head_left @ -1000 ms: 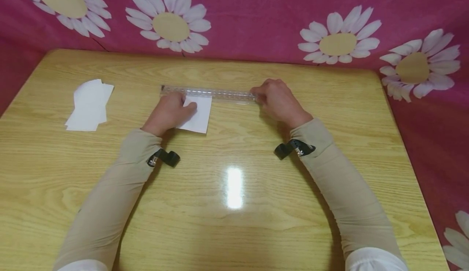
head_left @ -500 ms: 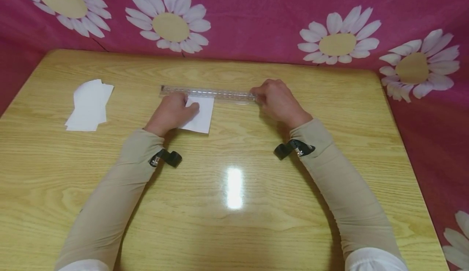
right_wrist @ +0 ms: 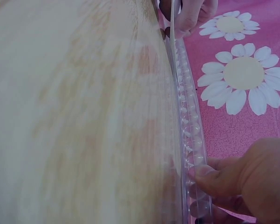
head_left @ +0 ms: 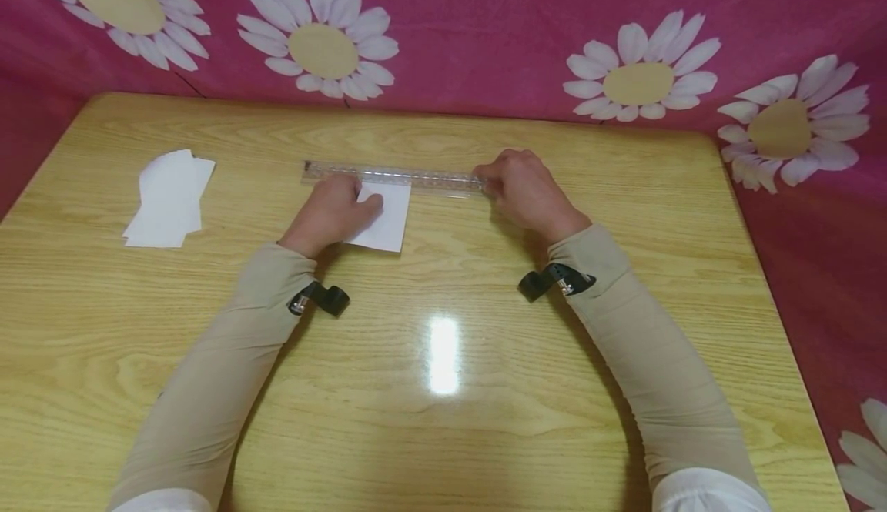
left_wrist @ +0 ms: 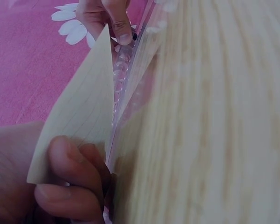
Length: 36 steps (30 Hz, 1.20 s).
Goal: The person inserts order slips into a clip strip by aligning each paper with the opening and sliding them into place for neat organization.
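Near the far side of the table lies a long clear plastic ruler (head_left: 430, 180), running left to right. My right hand (head_left: 532, 194) pinches its right end between thumb and fingers, as the right wrist view shows the thumb on the ruler (right_wrist: 191, 126). My left hand (head_left: 330, 214) holds a white piece of paper (head_left: 389, 222) between thumb and curled fingers, at the ruler's near edge. In the left wrist view the paper (left_wrist: 79, 107) is slightly bent, with faint lines across its face, and its edge runs alongside the ruler. Left fingertips overlap the ruler in the head view.
Several white paper pieces (head_left: 166, 200) lie overlapped on the left of the wood-grain table (head_left: 443, 443). A pink cloth (head_left: 478, 42) with large daisies hangs behind the far edge. Both sleeved forearms carry a black wrist mount (head_left: 329, 298).
My left hand has slid slightly to the right along the ruler, carrying the paper with it. The right hand and the ruler have stayed in place.
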{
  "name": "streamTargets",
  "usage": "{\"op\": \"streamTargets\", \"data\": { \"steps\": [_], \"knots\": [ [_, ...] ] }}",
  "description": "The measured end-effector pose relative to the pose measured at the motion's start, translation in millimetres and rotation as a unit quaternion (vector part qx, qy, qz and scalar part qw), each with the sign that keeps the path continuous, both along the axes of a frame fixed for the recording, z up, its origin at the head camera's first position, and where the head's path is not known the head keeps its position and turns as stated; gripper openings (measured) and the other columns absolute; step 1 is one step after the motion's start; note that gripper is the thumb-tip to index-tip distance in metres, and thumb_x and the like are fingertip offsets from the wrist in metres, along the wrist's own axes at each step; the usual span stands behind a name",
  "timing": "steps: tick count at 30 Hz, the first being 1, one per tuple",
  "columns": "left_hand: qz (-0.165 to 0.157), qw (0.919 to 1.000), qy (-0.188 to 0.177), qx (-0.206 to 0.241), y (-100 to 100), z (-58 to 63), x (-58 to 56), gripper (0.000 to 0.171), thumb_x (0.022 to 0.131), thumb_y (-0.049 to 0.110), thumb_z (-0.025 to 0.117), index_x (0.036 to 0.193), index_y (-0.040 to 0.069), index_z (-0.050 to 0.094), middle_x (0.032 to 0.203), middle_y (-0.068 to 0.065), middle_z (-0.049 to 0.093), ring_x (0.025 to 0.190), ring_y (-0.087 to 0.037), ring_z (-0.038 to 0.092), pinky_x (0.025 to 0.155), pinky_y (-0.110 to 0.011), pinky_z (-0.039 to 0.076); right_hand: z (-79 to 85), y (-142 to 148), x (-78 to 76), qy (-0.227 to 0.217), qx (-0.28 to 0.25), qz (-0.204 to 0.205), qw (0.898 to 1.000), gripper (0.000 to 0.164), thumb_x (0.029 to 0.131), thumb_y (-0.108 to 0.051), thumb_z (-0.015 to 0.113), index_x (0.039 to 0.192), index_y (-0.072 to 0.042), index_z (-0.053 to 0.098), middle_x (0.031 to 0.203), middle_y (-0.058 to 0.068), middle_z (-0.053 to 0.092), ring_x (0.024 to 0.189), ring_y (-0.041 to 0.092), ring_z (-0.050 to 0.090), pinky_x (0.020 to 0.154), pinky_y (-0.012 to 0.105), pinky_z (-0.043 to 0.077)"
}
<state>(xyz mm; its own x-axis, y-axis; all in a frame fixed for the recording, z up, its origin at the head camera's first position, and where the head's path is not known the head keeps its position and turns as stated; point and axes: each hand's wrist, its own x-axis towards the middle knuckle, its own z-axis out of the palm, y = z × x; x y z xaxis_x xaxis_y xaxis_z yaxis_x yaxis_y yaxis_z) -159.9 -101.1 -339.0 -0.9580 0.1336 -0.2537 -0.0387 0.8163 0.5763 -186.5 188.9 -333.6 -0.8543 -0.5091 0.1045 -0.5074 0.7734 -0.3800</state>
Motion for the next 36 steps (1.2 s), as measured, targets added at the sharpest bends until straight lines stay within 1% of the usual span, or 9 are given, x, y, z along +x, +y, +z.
{"op": "streamTargets", "data": {
  "steps": [6,14,28,36],
  "knots": [
    [-0.005,0.9999,0.008,0.011,0.2,-2.4,-0.8,0.035,0.098,0.030,0.055,0.074,0.010,0.039,0.075,-0.004,0.034,0.069,-0.021,0.036,0.062,-0.033,0.033,0.1,0.2,0.3,0.002,-0.002,0.002,1.000,0.028,0.095,-0.002,0.063,0.120,-0.005,0.076,0.100,0.020,0.078,0.098,0.036,0.069,0.099,0.051,0.049],
    [-0.007,0.9999,0.003,0.014,3.2,-2.1,-0.7,0.038,0.098,0.030,0.055,0.070,0.012,0.037,0.072,-0.002,0.032,0.066,-0.019,0.035,0.060,-0.032,0.032,-0.3,0.2,0.3,-0.001,-0.002,0.000,1.000,0.029,0.095,-0.002,0.063,0.121,-0.006,0.075,0.102,0.020,0.078,0.099,0.036,0.069,0.101,0.051,0.049],
    [-0.006,1.0000,-0.004,0.006,7.9,-0.7,0.0,0.035,0.099,0.032,0.055,0.075,0.010,0.042,0.075,-0.004,0.037,0.069,-0.022,0.040,0.061,-0.033,0.036,0.7,-0.1,-0.1,-0.004,0.007,0.001,1.000,0.029,0.095,-0.003,0.064,0.122,-0.006,0.075,0.102,0.020,0.078,0.102,0.036,0.069,0.103,0.051,0.048],
    [-0.010,0.9999,-0.007,0.003,9.4,0.5,-0.3,0.034,0.099,0.030,0.055,0.076,0.010,0.041,0.075,-0.005,0.037,0.069,-0.021,0.039,0.061,-0.033,0.036,0.2,0.3,-0.4,-0.008,0.009,-0.001,1.000,0.030,0.095,-0.003,0.064,0.122,-0.007,0.075,0.102,0.021,0.078,0.102,0.037,0.069,0.104,0.051,0.048]
  ]
}}
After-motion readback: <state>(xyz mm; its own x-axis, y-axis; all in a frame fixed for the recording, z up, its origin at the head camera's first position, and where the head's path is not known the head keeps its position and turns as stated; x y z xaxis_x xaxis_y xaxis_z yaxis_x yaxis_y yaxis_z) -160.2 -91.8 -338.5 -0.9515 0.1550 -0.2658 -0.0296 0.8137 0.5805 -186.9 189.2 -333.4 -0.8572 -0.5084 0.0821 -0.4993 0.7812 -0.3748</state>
